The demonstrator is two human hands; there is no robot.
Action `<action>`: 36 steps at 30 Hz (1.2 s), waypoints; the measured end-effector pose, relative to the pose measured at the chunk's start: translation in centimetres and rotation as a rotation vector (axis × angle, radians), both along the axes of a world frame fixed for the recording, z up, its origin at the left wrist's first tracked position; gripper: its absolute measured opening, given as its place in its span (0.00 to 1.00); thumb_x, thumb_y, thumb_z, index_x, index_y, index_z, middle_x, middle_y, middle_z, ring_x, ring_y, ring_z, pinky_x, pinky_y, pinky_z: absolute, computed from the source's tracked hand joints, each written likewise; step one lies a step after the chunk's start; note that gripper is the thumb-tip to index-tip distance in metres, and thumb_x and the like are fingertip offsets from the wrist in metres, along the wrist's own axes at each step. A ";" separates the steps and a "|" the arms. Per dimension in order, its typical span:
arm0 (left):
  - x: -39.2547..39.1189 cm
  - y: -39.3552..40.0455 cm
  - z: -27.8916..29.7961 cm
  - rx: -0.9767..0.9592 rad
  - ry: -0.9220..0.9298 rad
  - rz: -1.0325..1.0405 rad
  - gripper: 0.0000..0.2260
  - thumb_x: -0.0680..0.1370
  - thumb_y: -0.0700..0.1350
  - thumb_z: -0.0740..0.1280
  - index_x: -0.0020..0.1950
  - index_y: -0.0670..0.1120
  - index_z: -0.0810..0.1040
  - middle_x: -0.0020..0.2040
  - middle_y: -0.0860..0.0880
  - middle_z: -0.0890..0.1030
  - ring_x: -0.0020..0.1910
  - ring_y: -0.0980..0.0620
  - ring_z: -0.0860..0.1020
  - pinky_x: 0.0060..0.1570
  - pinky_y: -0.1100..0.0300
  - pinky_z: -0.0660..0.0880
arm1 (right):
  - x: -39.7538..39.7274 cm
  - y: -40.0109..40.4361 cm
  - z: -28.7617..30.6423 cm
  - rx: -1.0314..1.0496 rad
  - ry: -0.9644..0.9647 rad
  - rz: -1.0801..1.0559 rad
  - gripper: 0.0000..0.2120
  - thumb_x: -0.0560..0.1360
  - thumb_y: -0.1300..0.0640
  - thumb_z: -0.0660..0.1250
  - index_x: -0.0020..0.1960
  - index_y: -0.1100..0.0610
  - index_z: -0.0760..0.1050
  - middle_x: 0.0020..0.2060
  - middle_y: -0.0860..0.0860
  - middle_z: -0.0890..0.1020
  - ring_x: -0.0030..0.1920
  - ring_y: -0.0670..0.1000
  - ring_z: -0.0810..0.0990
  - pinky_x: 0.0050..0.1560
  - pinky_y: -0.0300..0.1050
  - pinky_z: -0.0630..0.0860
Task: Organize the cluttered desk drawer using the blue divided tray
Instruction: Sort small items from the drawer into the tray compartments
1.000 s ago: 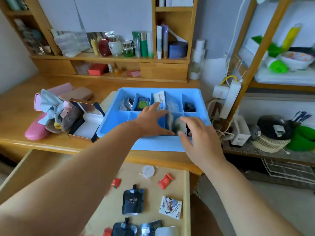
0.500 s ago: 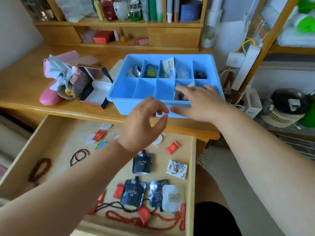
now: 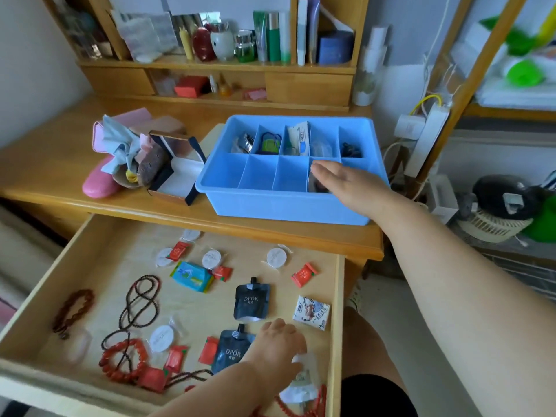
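My left hand (image 3: 278, 347) reaches into the open drawer (image 3: 90, 266), its fingers curled down over a white sachet (image 3: 301, 383) at the drawer's near right corner; whether they have a real grip on it I cannot tell. Just to the left of that hand lies a black DPOR pouch (image 3: 230, 350), and a second black pouch (image 3: 251, 299) sits beyond it. Red packets (image 3: 304, 274), round white pads (image 3: 276, 257), a blue-green wipe pack (image 3: 192, 276) and dark and red bead strings (image 3: 141, 305) lie scattered over the drawer floor.

My right hand (image 3: 346, 183) stretches flat, fingers straight and holding nothing, over the front right compartments of the blue divided tray (image 3: 270, 203), fingertips above a dark item in the fourth front cell. The tray stands on the wooden surface (image 3: 45, 164) directly behind the drawer, its back row of cells already holding small things, its three front left cells bare. To the tray's left sit an open box (image 3: 177, 176) and a pink case (image 3: 97, 185) heaped with cloth.
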State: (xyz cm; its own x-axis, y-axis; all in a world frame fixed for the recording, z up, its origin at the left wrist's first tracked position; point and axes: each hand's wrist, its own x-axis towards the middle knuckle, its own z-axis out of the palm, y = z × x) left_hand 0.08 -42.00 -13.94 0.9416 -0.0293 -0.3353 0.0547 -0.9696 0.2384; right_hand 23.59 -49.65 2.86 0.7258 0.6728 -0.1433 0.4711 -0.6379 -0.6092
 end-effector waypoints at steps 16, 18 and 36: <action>9.5 6.8 20.3 -0.883 -0.813 0.563 0.07 0.71 0.51 0.70 0.36 0.54 0.73 0.34 0.56 0.81 0.36 0.57 0.80 0.36 0.59 0.75 | 0.9 -0.6 0.9 0.497 0.348 -0.145 0.30 0.67 0.26 0.42 0.59 0.34 0.72 0.44 0.34 0.82 0.60 0.43 0.69 0.72 0.52 0.57; 12.2 5.9 20.3 -0.911 -0.866 0.616 0.11 0.74 0.45 0.71 0.35 0.52 0.71 0.33 0.59 0.80 0.35 0.59 0.80 0.32 0.64 0.72 | 1.0 -0.6 0.9 0.519 0.354 -0.166 0.24 0.68 0.26 0.44 0.54 0.31 0.72 0.43 0.32 0.80 0.59 0.41 0.71 0.71 0.52 0.59; 14.4 5.0 15.5 -0.323 -0.814 0.243 0.08 0.77 0.38 0.63 0.55 0.42 0.75 0.51 0.48 0.81 0.52 0.48 0.78 0.46 0.55 0.74 | -0.1 0.4 -1.2 0.179 -0.384 -0.182 0.11 0.75 0.56 0.63 0.55 0.53 0.80 0.51 0.50 0.79 0.50 0.54 0.78 0.47 0.45 0.74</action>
State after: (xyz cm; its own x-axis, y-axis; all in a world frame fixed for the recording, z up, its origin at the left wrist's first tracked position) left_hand 14.49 -37.00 1.58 0.8766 0.2238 0.4260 -0.0553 -0.8326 0.5511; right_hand 23.54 -49.20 1.67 0.8123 0.5192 0.2659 0.5742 -0.6315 -0.5210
